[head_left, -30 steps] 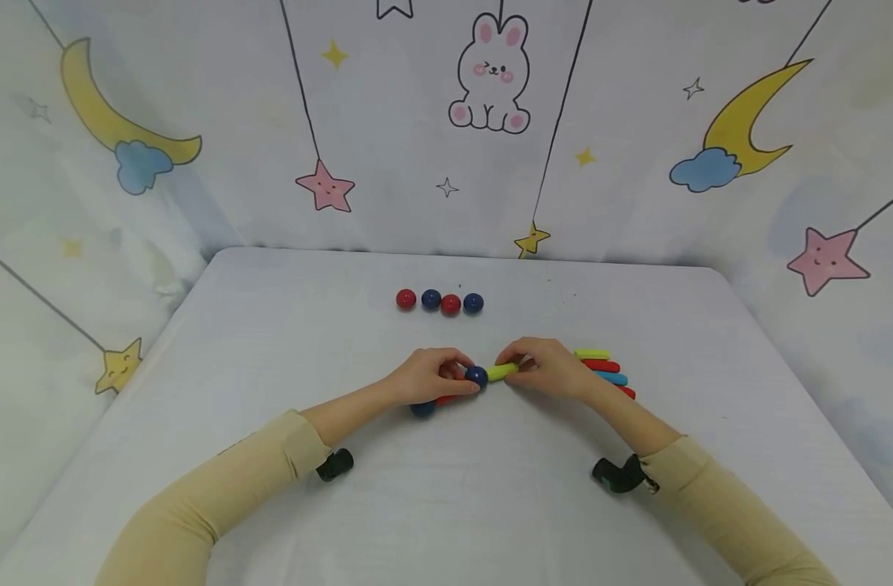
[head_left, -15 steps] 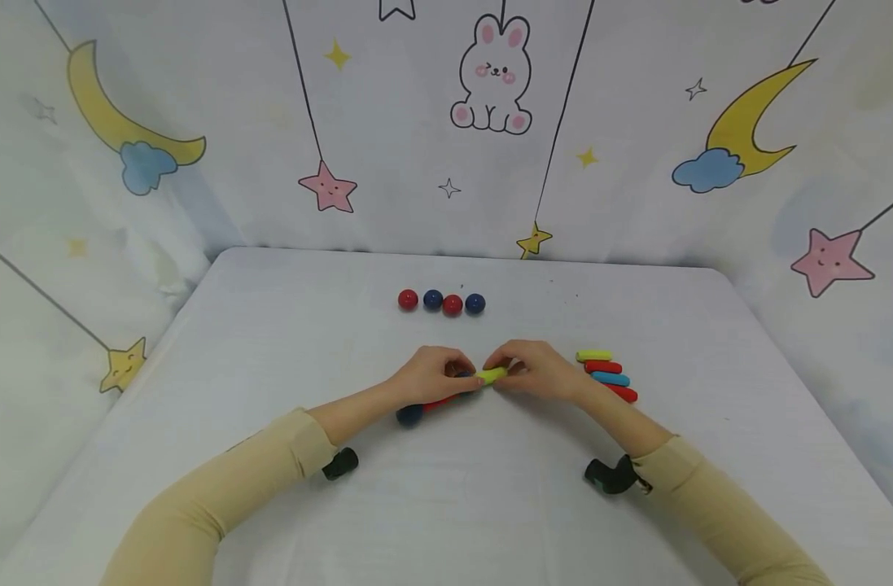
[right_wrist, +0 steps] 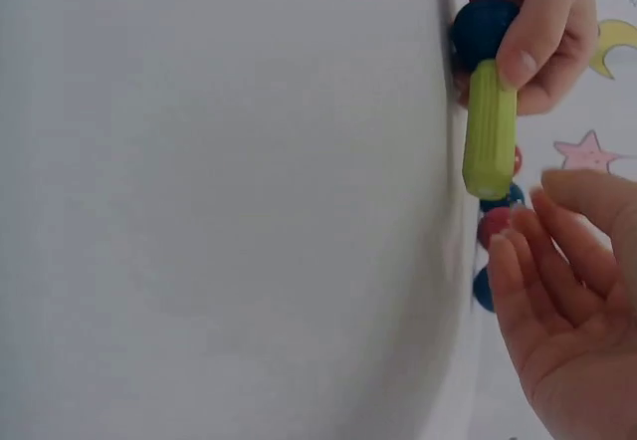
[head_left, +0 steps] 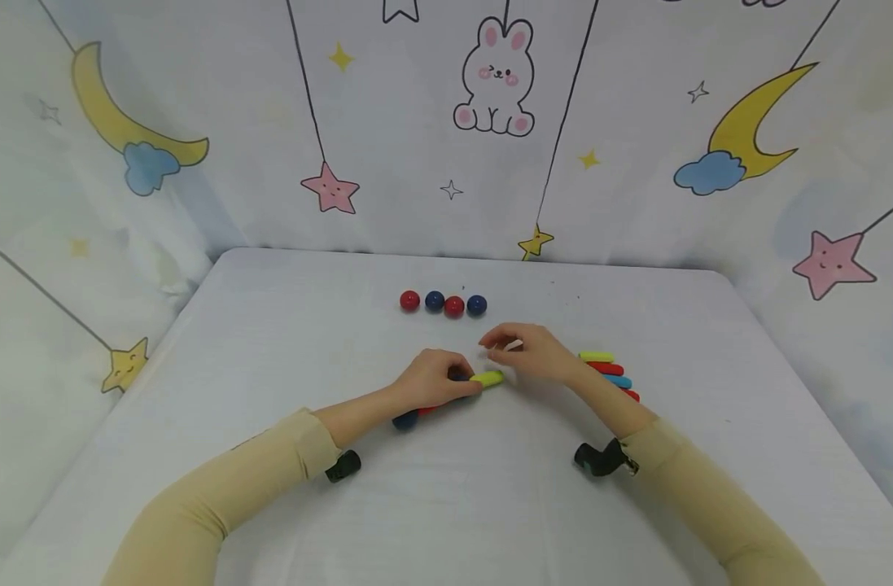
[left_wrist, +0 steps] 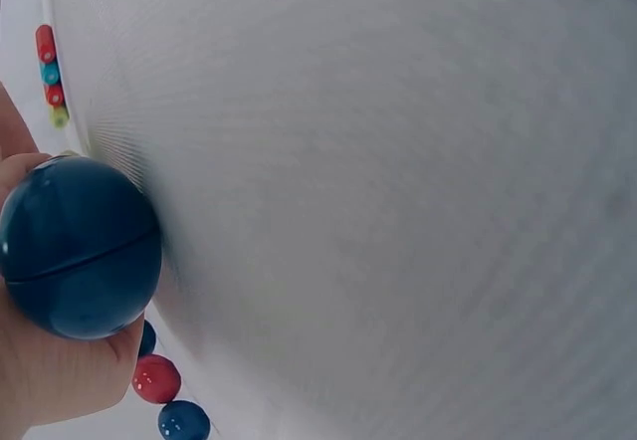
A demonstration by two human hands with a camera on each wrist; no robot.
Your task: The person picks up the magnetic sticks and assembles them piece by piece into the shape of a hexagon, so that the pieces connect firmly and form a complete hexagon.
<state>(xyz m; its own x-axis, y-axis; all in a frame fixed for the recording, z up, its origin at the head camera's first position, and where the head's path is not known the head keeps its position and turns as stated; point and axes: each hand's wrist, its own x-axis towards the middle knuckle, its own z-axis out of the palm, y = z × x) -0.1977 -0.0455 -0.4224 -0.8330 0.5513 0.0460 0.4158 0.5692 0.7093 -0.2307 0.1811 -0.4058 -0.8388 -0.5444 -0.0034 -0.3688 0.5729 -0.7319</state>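
My left hand (head_left: 435, 381) grips a joined piece of balls and rods low over the white table. At its near end is a dark blue ball (left_wrist: 80, 251), large in the left wrist view. A red rod (head_left: 426, 410) links it to a second blue ball (right_wrist: 483, 32), which the left thumb and fingers pinch. From that ball a yellow-green ridged rod (right_wrist: 491, 136) sticks out, its far end free. My right hand (head_left: 534, 354) hovers just beyond that rod's tip, apart from it, fingers loosely bent with nothing between them.
Toward the back of the table (head_left: 307, 309) lies a row of red and blue balls (head_left: 454, 307). Right of my right hand several rods lie stacked side by side: yellow-green (head_left: 597, 357), red (head_left: 606, 369), blue (head_left: 619, 381). A patterned cloth (head_left: 387, 122) hangs behind.
The yellow-green rod has come against the blue ball in my left hand. My right hand has let go of the rod and lifted up and away. The joined piece shifted slightly left.
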